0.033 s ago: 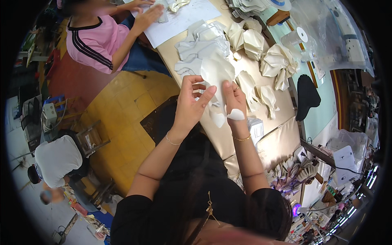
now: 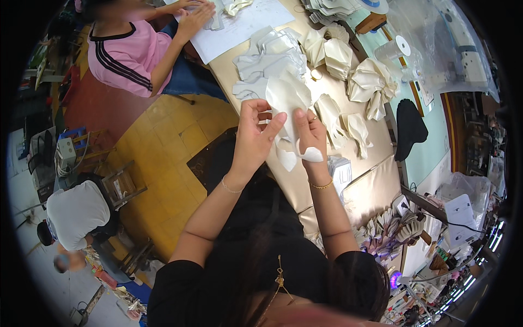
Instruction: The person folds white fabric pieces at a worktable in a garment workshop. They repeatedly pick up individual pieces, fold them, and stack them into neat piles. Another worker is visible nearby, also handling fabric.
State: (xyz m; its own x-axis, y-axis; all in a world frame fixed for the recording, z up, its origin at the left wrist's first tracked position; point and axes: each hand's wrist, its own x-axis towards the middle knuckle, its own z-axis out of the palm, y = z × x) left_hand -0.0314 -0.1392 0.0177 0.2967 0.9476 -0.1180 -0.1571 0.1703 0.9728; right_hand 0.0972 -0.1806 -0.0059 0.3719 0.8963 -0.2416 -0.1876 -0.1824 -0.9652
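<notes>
At far left, a seated person in a white shirt (image 2: 79,212) bends forward beside a small wooden stool (image 2: 122,185). Above, a co-worker in a pink short-sleeved shirt with black shoulder stripes (image 2: 128,60) works with both hands over a large white sheet (image 2: 256,22) on the long, beige-topped bench (image 2: 299,188). Yellow floor tiles (image 2: 169,158) show between them.

Nearer the middle, the left hand (image 2: 253,131) grips the left edge of a thin, cream-coloured, curved piece of sheet material (image 2: 289,92), thumb toward the camera. The piece is held up over the bench, in front of a spread pile of pale grey cut pieces (image 2: 264,52), its two rounded lobes hanging at the bottom. The right hand (image 2: 311,133) pinches its right side, thumb laid on the front.

Further right, folded cream bundles (image 2: 372,87) lie on the bench, and a small whitish stack (image 2: 341,173) sits just beside the right wrist. Beyond, a black sock-shaped piece (image 2: 409,131) lies on a pale green surface (image 2: 433,133), below a white thread spool (image 2: 402,46).
</notes>
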